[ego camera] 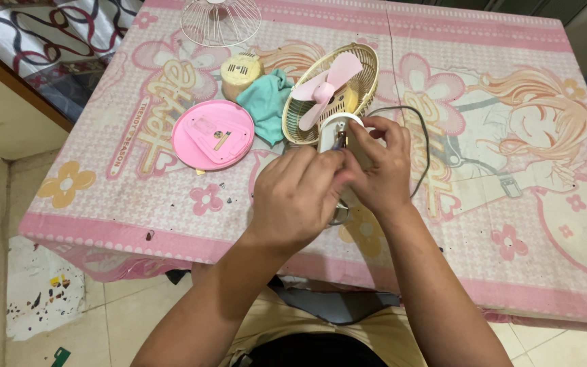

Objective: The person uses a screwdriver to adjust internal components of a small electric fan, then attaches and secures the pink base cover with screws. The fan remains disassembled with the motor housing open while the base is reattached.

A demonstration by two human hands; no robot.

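A small table fan lies on the pink patterned tablecloth point(484, 224), its cream rear grille point(361, 64) and pink blades point(324, 88) facing up and left. My left hand point(297, 197) and my right hand point(378, 163) are both closed around the fan's white neck point(338, 126), fingers meeting at its lower end. What sits between the fingertips is hidden. A dark power cord point(421, 146) loops to the right of my right hand.
A pink round fan base point(212, 134) lies upside down at left. Beside it are a teal cloth point(266, 102) and a cream motor cover point(240, 71). A white wire front grille point(220, 22) rests at the far edge. Tiled floor lies below the table.
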